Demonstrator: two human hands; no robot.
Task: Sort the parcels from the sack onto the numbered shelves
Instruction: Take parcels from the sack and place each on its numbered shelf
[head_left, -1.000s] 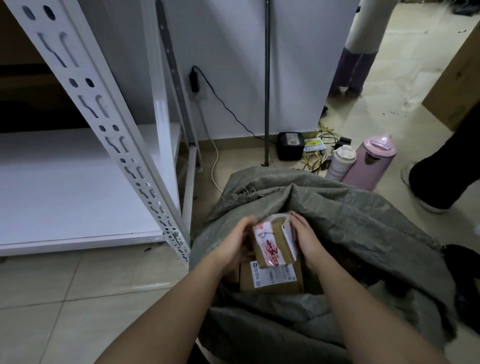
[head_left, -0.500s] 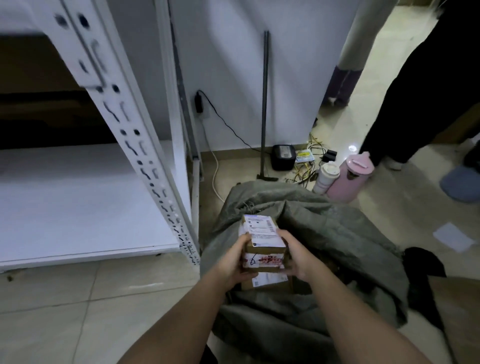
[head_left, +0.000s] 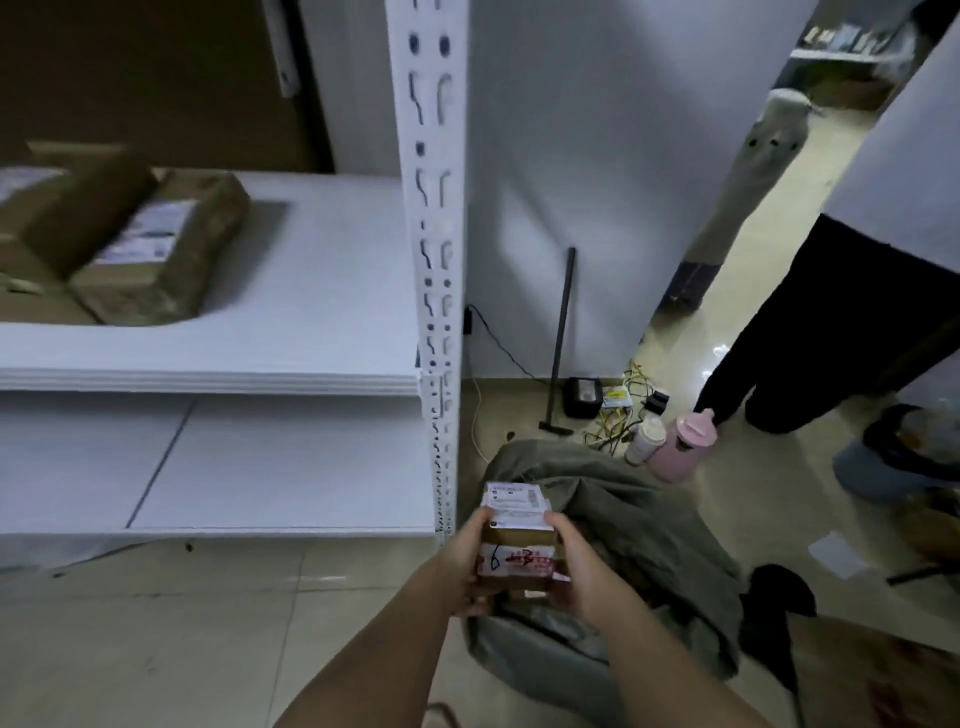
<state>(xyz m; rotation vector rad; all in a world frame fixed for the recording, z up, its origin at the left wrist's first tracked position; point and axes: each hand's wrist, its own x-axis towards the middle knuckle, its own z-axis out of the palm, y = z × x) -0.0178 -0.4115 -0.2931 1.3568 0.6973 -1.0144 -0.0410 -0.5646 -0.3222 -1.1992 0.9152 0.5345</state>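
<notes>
I hold a small brown cardboard parcel (head_left: 517, 545) with both hands above the grey-green sack (head_left: 623, 551) on the floor. White labels cover its top, and its near face carries a handwritten 6 and red print. My left hand (head_left: 462, 564) grips its left side and my right hand (head_left: 574, 564) its right side. To the left stands the white metal shelf unit (head_left: 431, 260). Its upper shelf board (head_left: 311, 332) bears brown parcels (head_left: 156, 254) at the far left. The lower shelf board (head_left: 280, 467) shows only white surface.
A person in black trousers (head_left: 810, 332) stands at the right. A pink jug (head_left: 683, 441), a white cup (head_left: 645, 441), a black device (head_left: 584, 397) and tangled cables lie by the wall behind the sack. A thin black rod (head_left: 562, 338) leans on the wall. Pale floor tiles (head_left: 156, 623) spread at the lower left.
The parcel has risen out of the sack in both my hands and turned its 6-marked face toward me. My view has lifted, bringing the upper shelf with parcels into sight.
</notes>
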